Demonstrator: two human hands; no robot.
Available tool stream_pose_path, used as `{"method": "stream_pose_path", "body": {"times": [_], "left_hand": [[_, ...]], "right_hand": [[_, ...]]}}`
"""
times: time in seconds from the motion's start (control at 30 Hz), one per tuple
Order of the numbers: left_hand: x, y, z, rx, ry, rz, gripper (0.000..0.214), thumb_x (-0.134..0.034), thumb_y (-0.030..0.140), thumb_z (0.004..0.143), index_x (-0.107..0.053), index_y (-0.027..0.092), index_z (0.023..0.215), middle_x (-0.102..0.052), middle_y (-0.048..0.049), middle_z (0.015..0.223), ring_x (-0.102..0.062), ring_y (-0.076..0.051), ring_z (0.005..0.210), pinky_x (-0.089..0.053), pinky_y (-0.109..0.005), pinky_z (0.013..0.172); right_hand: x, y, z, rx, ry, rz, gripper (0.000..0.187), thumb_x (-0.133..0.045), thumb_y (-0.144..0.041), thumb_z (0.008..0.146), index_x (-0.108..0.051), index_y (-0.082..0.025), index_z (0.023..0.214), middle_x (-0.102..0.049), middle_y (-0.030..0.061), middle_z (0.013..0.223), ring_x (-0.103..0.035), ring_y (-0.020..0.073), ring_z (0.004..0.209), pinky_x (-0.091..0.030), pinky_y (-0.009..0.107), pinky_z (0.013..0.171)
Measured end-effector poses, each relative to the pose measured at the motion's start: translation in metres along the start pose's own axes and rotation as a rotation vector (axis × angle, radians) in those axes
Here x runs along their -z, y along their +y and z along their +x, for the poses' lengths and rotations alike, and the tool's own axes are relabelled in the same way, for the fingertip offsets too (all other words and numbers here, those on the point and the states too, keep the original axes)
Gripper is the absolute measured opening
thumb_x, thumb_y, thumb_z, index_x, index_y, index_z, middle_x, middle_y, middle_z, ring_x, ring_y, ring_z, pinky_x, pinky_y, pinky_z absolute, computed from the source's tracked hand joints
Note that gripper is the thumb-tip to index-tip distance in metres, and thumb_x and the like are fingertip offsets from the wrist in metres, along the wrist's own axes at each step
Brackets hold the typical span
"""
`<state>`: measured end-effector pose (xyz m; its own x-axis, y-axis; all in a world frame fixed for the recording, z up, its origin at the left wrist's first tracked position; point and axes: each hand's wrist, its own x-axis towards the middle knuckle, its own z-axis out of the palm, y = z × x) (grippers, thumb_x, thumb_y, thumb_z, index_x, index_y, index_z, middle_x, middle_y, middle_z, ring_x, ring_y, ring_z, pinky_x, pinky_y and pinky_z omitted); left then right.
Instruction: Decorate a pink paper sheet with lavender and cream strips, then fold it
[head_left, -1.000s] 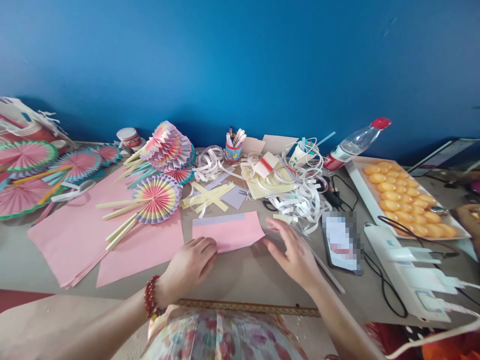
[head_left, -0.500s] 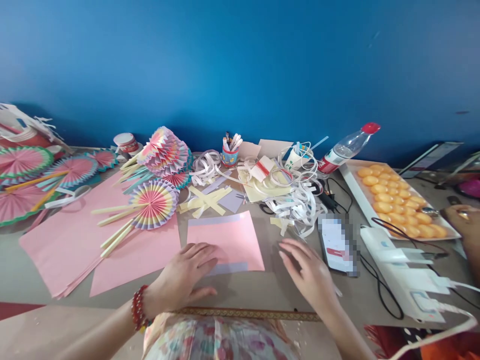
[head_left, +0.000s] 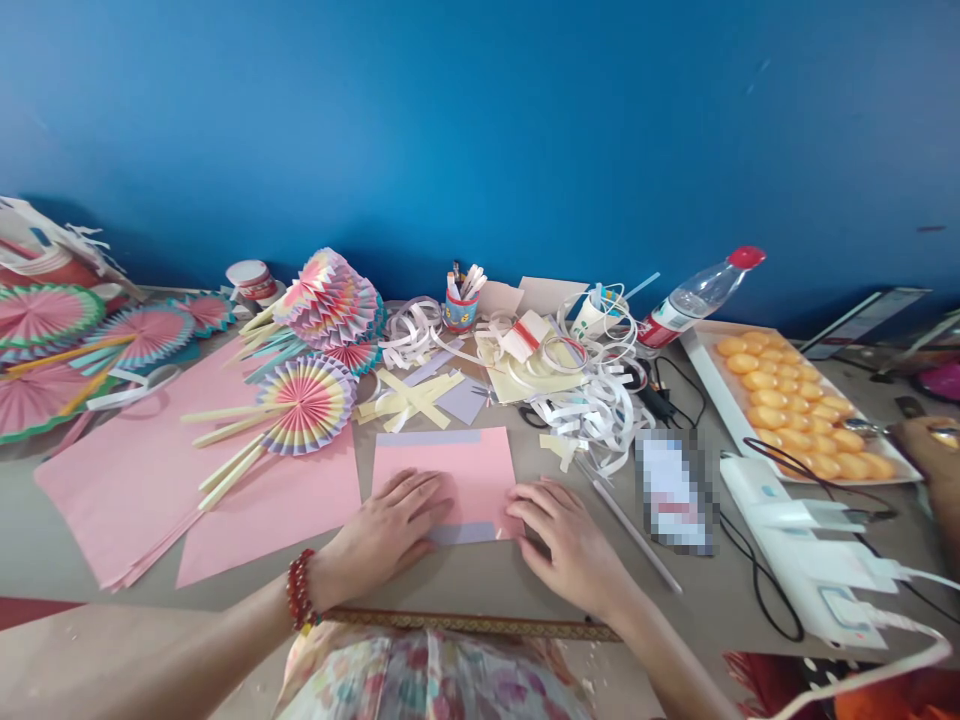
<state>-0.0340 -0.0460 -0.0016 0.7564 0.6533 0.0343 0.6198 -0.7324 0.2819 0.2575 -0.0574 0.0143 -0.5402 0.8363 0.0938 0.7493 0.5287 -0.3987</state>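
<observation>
Pink sheet (head_left: 476, 480) flat on the worktop (head_left: 457, 585), touched by left hand (head_left: 390, 530) and right hand (head_left: 562, 540).
Both hands are loosely spread, the left lying over the sheet's left side, the right touching its right edge. Beyond the left lies a pleated fan (head_left: 309, 405); beyond the right, white paper strips (head_left: 596, 408).

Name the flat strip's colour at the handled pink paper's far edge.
The flat strip is pale purple, clearest in head view.

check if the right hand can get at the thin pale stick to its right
Probably yes: the right hand is at the right edge of the pink sheet, and nothing seems to stand between it and the thin pale stick. The stick's far end lies near the curled white strips.
</observation>
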Motion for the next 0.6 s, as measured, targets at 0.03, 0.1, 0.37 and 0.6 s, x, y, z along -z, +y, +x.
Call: {"method": "stream_pose_path", "body": {"times": [0.03,0.1,0.37,0.6], "left_hand": [[-0.002,-0.002,-0.001,-0.004,-0.006,0.0,0.049,-0.057,0.026,0.093,-0.044,0.024,0.141,-0.043,-0.01,0.148,-0.037,-0.026,0.139,-0.031,-0.05,0.117],[-0.006,-0.005,-0.004,-0.013,-0.011,0.003,0.049,-0.054,0.027,0.095,-0.042,0.025,0.143,-0.04,-0.0087,0.151,-0.034,-0.025,0.141,-0.03,-0.049,0.117],[-0.004,-0.006,-0.006,-0.021,0.006,-0.008,0.051,-0.052,0.028,0.096,-0.038,0.025,0.146,-0.037,-0.0078,0.154,-0.03,-0.025,0.143,-0.029,-0.049,0.117],[0.006,0.014,0.004,0.036,0.026,0.003,0.052,-0.06,0.036,0.09,-0.047,0.016,0.137,-0.047,-0.0143,0.144,-0.038,-0.031,0.137,-0.029,-0.053,0.116]], "right_hand": [[0.0,0.001,-0.001,-0.002,-0.008,-0.003,0.03,-0.054,-0.01,0.08,-0.06,-0.025,0.105,-0.063,0.0055,0.116,-0.057,0.0254,0.11,-0.039,0.052,0.107],[0.0,0.002,-0.003,-0.002,-0.014,-0.004,0.029,-0.053,-0.011,0.082,-0.06,-0.026,0.106,-0.062,0.0052,0.117,-0.056,0.0247,0.11,-0.037,0.052,0.109],[-0.002,0.0,-0.004,-0.012,-0.003,0.017,0.03,-0.054,-0.013,0.081,-0.059,-0.025,0.108,-0.061,0.0061,0.118,-0.056,0.0246,0.11,-0.034,0.054,0.11],[-0.006,0.003,-0.003,0.03,0.052,-0.015,0.035,-0.053,-0.009,0.079,-0.057,-0.022,0.111,-0.063,0.0083,0.116,-0.057,0.0253,0.11,-0.035,0.054,0.109]]}}
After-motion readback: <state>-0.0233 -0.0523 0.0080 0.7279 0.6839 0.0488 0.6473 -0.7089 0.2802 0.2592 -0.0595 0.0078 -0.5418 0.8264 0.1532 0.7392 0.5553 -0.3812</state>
